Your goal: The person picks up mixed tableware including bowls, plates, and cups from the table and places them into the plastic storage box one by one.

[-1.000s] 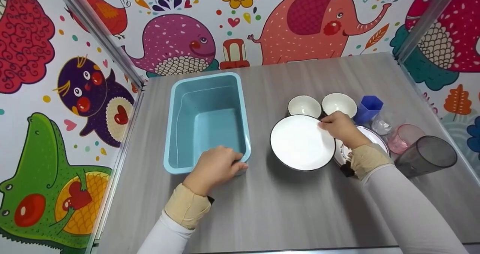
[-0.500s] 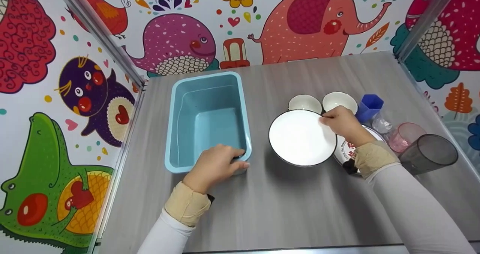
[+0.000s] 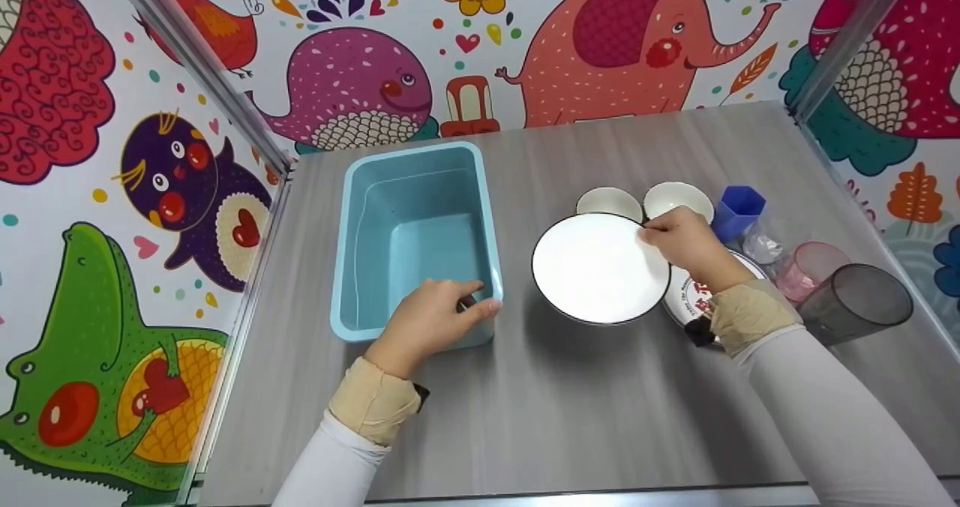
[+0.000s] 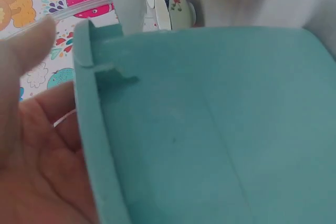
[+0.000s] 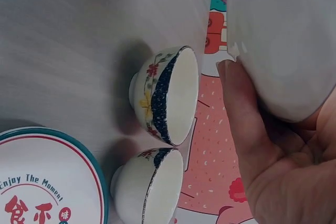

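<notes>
My right hand [image 3: 686,244] pinches the rim of a white bowl [image 3: 596,271] with a thin dark edge, held above the table; its outside [image 5: 286,35] fills the upper right of the right wrist view. My left hand [image 3: 431,316] is at the near right corner of a light blue plastic basin [image 3: 339,267]. In the left wrist view, its fingers [image 4: 58,103] pass behind the basin's rim, while the thumb [image 4: 39,45] stands away from it. The basin holds nothing.
Two small flowered bowls [image 5: 165,95] stand behind the white bowl. A printed plate [image 3: 686,297] lies partly under the right wrist. Further right are a blue hexagonal cup [image 3: 739,211], a clear crumpled-looking piece [image 3: 763,248], a pink cup [image 3: 810,267] and a dark tumbler [image 3: 859,304].
The white bowl has shifted slightly left and away from me in my right hand. My left thumb has risen from the basin's outer wall to rim height.
</notes>
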A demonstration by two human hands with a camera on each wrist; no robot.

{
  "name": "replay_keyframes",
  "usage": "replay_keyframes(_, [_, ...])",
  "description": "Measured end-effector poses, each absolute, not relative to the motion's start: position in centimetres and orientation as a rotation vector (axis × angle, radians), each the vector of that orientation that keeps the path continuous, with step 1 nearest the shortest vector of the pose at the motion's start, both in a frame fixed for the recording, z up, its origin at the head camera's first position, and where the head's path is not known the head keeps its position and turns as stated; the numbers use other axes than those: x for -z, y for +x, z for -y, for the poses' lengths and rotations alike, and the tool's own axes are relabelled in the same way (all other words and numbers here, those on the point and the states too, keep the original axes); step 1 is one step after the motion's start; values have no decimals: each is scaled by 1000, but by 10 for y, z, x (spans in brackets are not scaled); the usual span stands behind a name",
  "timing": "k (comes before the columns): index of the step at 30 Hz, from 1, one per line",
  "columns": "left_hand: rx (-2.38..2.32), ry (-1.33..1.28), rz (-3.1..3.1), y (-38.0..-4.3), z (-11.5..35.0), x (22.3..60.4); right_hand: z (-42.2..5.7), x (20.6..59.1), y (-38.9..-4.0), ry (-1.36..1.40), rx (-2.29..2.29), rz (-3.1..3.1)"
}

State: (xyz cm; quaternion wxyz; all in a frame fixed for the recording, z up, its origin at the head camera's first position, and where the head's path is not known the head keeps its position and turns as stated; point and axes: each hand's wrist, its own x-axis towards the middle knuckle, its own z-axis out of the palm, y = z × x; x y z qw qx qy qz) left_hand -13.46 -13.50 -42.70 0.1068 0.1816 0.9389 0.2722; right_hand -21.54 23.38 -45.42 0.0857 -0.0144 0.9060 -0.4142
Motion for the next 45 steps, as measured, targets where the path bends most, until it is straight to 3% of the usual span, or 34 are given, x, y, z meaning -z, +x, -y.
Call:
replay_keyframes(26, [-1571, 21, -2237, -162, 126, 413, -217, 425, -205, -78, 1383, -2644])
replay_keyframes(45, [-1767, -23, -2174, -170, 117, 406, -190, 401, -201, -130, 1427, -2654])
